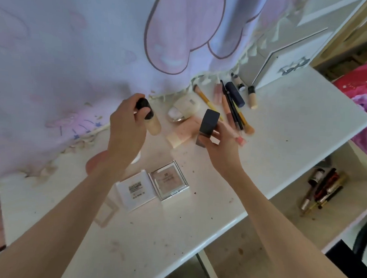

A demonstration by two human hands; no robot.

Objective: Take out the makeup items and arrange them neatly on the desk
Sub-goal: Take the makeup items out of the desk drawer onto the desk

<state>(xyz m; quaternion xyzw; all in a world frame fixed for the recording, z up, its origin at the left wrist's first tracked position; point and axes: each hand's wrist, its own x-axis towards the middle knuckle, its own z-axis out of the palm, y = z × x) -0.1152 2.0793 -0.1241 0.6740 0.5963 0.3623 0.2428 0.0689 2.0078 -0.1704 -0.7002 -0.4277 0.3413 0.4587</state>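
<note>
My left hand (127, 126) grips a beige foundation bottle (153, 126) by its black cap, just above the white desk (284, 126). My right hand (222, 147) holds a dark square-capped bottle (208, 124) upright over the desk's middle. Behind the hands lie a cream compact (182, 109), a peach tube (181, 133), and a row of brushes and pencils (232, 107) with a navy tube (235, 93) and a small beige bottle (252, 97). Two square palettes (153, 184) sit side by side near the front edge.
A pale printed cloth (76, 60) hangs along the back and left of the desk. An open drawer (321, 191) at lower right holds several more makeup sticks. A white cabinet (291, 61) stands at the back right, and the desk's front edge runs diagonally.
</note>
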